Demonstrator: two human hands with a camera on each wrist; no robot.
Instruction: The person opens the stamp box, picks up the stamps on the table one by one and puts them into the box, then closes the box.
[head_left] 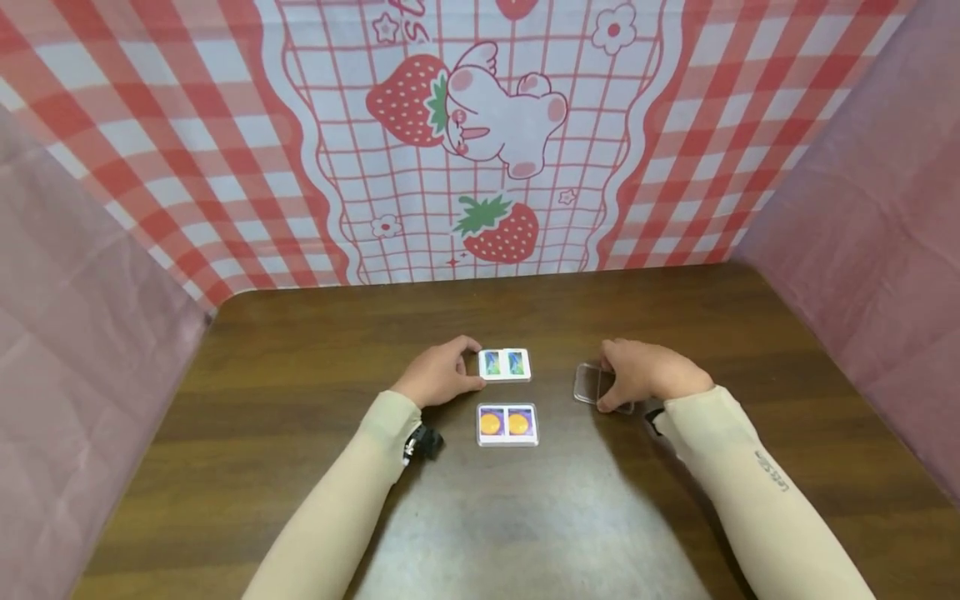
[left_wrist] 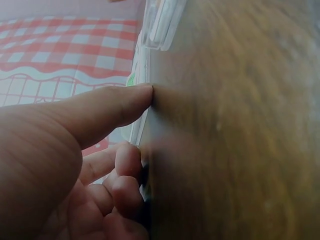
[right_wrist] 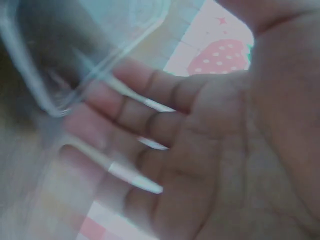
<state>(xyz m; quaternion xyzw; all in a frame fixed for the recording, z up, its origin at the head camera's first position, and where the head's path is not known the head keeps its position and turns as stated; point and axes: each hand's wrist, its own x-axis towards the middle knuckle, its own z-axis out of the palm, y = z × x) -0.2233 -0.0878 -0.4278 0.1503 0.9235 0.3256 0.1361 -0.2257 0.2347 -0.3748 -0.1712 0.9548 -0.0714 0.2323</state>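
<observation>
My left hand [head_left: 441,373] holds the left end of a white-framed rectangular case [head_left: 504,365] with two blue-green pictures, thumb at its near corner and a finger at the far one. Seen edge-on in the left wrist view, the thumb [left_wrist: 127,100] touches the case's rim. To the right, my right hand [head_left: 647,371] grips a clear plastic cover [head_left: 587,382] between thumb and fingers, low over the table. In the right wrist view the cover [right_wrist: 30,65] is blurred beside the fingertips. Nearer to me lies a second clear case [head_left: 507,442] with two orange-on-purple pictures.
All this is on a brown wood-grain table [head_left: 300,333]. A red-and-white checked cloth [head_left: 300,167] with strawberries hangs behind its far edge. Pink cloth [head_left: 847,208] hangs at both sides. A small black device [head_left: 425,442] is strapped at the left wrist.
</observation>
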